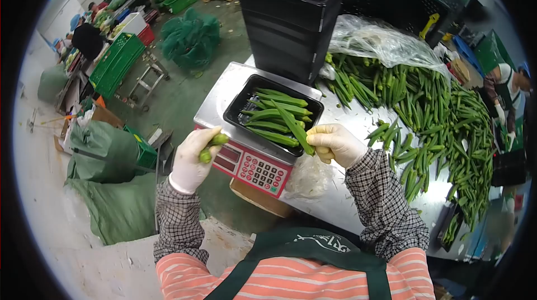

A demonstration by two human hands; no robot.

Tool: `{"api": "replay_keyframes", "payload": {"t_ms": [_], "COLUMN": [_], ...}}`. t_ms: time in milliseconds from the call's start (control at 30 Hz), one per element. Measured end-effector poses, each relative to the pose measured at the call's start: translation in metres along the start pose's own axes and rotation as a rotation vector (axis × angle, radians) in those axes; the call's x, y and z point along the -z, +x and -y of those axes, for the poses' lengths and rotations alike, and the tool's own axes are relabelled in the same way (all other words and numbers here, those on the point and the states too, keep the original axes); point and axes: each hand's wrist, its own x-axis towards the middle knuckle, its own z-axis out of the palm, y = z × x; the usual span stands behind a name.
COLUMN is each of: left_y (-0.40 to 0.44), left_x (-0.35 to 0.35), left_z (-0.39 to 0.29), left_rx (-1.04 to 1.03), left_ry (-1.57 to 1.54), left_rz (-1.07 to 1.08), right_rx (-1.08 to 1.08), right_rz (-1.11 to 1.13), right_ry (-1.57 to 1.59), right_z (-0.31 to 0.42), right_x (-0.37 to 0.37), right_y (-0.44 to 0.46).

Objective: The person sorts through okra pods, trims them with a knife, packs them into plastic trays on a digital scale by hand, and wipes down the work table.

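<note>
A black plastic tray [230, 111] sits on the metal pan of a red weighing scale [246, 167] and holds several green okra pods [268, 116]. My right hand [334, 142], in a pale glove, pinches one long okra pod [293, 126] by its stem end, its other end reaching over the tray. Left of the scale's display, my left hand [194, 154], also gloved, is closed around okra, with green ends [212, 144] showing past the fingers. How many it holds, I cannot tell.
A tall stack of black trays [285, 26] stands behind the scale. Loose okra [430, 115] is heaped on the metal table at right, partly under clear plastic [386, 42]. A crumpled plastic bag [310, 176] lies beside the scale. Another person [506, 95] works at far right.
</note>
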Motion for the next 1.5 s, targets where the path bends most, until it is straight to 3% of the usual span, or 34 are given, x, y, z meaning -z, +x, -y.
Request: {"api": "replay_keyframes", "payload": {"t_ms": [167,233,333,467,533,567,633,733,767,800,867,933,1067,1267,1500], "left_y": [0.054,0.066,0.078,0.094,0.101,0.101,0.097,0.084,0.08,0.077,0.073,0.072,0.067,0.055,0.076], "left_x": [-0.051,-0.074,-0.092,-0.078,-0.066,-0.062,-0.048,-0.025,-0.019,-0.014,-0.005,0.001,0.011,0.036,-0.001], "left_z": [-0.014,-0.01,-0.006,-0.005,-0.017,-0.015,-0.003,0.013,0.017,0.019,0.019,0.013,0.005,0.008,-0.014], "left_rx": [-0.322,-0.366,-0.403,-0.305,-0.245,-0.237,-0.198,0.023,0.084,0.12,0.189,0.175,0.191,0.14,-0.106], "left_ry": [0.078,0.146,0.229,0.005,0.016,-0.014,-0.056,-0.04,-0.048,-0.052,-0.062,-0.006,0.016,0.008,0.054], "left_rz": [0.092,0.224,0.318,0.231,0.184,0.163,0.11,0.034,0.011,-0.005,-0.035,-0.08,-0.104,-0.019,0.098], "right_rx": [0.052,-0.021,-0.01,0.041,0.025,0.029,-0.12,-0.579,-0.761,-0.702,-0.578,-0.5,-0.374,-0.371,-0.308], "right_rz": [-0.222,-0.312,-0.44,-0.568,-0.663,-0.612,-0.639,-0.716,-0.814,-0.84,-0.966,-1.153,-0.989,-0.852,-0.845], "right_ry": [-0.207,-0.246,-0.235,-0.318,-0.688,-0.714,-0.588,-0.508,-0.546,-0.932,-1.076,-0.579,-0.71,-0.739,-0.817], "right_z": [-0.018,-0.011,-0.023,-0.042,-0.054,-0.069,-0.108,-0.156,-0.178,-0.228,-0.247,-0.199,-0.182,-0.182,-0.171], "right_x": [0.023,0.025,0.038,0.049,0.058,0.068,0.079,0.086,0.091,0.114,0.135,0.112,0.123,0.146,0.155], "right_y": [-0.05,-0.079,-0.11,-0.15,-0.181,-0.202,-0.262,-0.36,-0.382,-0.426,-0.434,-0.38,-0.32,-0.288,-0.266]}}
